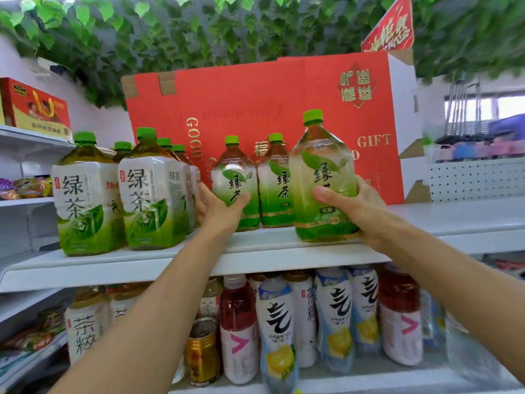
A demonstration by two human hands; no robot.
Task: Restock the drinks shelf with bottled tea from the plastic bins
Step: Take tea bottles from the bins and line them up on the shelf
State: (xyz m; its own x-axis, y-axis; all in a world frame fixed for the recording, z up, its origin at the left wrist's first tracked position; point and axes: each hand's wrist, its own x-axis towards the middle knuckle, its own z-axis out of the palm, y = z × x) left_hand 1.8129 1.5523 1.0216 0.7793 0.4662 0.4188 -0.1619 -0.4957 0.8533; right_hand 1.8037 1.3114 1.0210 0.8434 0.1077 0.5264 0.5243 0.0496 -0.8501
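Observation:
My right hand (350, 207) grips a large green tea bottle (322, 177) with a green cap, its base at the front edge of the white top shelf (460, 220). My left hand (220, 207) wraps round the lower part of another green tea bottle (234, 177) standing on the same shelf. A third bottle of the same tea (274, 183) stands between those two. Left of them stand several bigger green tea bottles with white labels (85, 200). The plastic bins are out of view.
A flattened red gift carton (270, 109) leans behind the bottles. The shelf below holds mixed drink bottles (335, 317) and a gold can (201, 354). A red box (37, 109) sits on the left side shelf. Bare shelf lies to the right of my right hand.

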